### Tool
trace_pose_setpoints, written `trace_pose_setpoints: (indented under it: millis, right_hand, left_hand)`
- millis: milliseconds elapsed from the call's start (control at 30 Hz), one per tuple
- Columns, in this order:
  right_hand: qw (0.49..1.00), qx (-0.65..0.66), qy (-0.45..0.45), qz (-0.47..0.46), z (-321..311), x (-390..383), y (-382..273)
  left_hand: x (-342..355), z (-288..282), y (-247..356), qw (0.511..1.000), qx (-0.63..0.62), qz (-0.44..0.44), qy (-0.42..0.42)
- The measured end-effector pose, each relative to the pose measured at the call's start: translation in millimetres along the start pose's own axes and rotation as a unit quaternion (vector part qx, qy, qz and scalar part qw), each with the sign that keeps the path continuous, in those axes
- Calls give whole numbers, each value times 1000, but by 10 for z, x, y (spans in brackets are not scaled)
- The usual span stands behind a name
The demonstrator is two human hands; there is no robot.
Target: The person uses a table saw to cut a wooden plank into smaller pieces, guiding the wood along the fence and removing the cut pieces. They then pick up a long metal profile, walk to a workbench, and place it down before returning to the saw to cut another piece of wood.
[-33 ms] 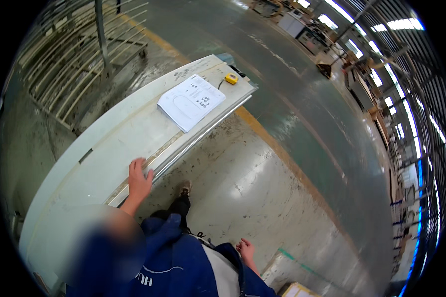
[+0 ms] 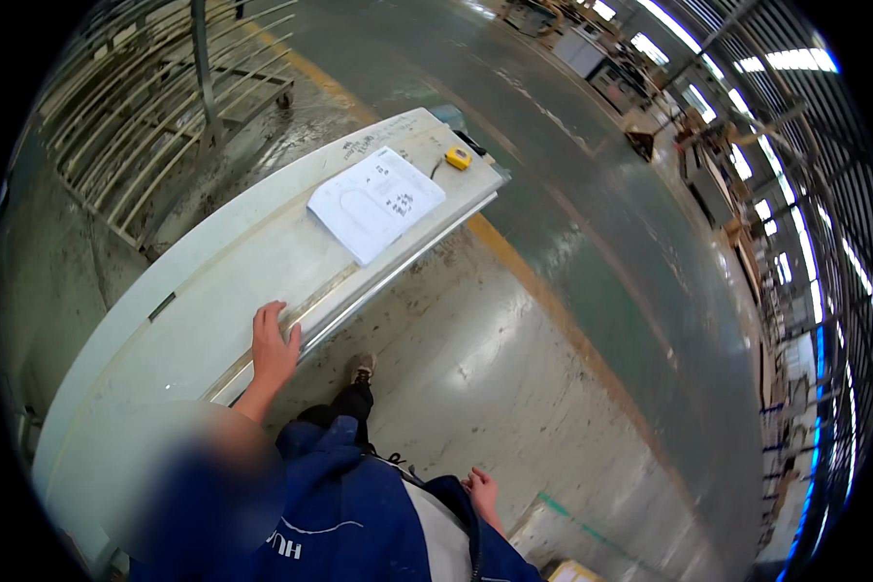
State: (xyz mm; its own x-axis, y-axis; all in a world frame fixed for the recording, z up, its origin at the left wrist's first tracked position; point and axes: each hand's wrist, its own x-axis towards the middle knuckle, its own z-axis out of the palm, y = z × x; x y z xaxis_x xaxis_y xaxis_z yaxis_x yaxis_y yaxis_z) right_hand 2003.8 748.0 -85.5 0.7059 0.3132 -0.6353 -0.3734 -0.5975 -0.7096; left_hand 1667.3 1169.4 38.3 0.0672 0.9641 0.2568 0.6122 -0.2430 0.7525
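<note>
My left hand (image 2: 275, 347) lies at the near edge of a long white worktable (image 2: 233, 262), its fingers loosely bent and the thumb apart, with nothing seen in it. Beside the metal strip (image 2: 325, 297) along that edge, the fingertips rest on or just over the surface. Farther up the table is a stack of white paper sheets (image 2: 371, 209) with a drawn outline and handwriting. A yellow tape measure (image 2: 458, 157) sits past the papers, near the far end. Low at my right side hangs my right hand (image 2: 483, 493), fingers loosely curled and slightly apart, touching nothing I can see.
A metal rack with many bars (image 2: 165, 116) stands on wheels at the far left. Grey-green floor (image 2: 572, 281) with a yellow line runs along the right. A flat board or box (image 2: 572, 570) lies at the lower edge. Benches and materials (image 2: 708, 184) stand far right.
The view has shifted very slightly. Both hands, the papers and the tape measure keep their places.
</note>
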Motion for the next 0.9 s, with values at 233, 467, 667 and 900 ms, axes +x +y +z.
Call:
trace_pose_setpoints:
  millis: [233, 467, 667, 900]
  right_hand:
    - [993, -105, -47, 38, 96, 1152, -1347]
    - [972, -200, -111, 52, 215, 2406, -2520]
    - [946, -268, -184, 17, 369, 3770, -3738]
    - [942, -204, -231, -135, 1236, 4913, -5667]
  left_hand:
    - [1630, 1038, 82, 981, -2, -114, 159]
    - [2371, 1321, -23, 947, 43, -211, 239]
    - [2408, 1517, 130, 917, 65, -227, 322]
    - [1788, 1689, 356, 831, 159, -322, 424]
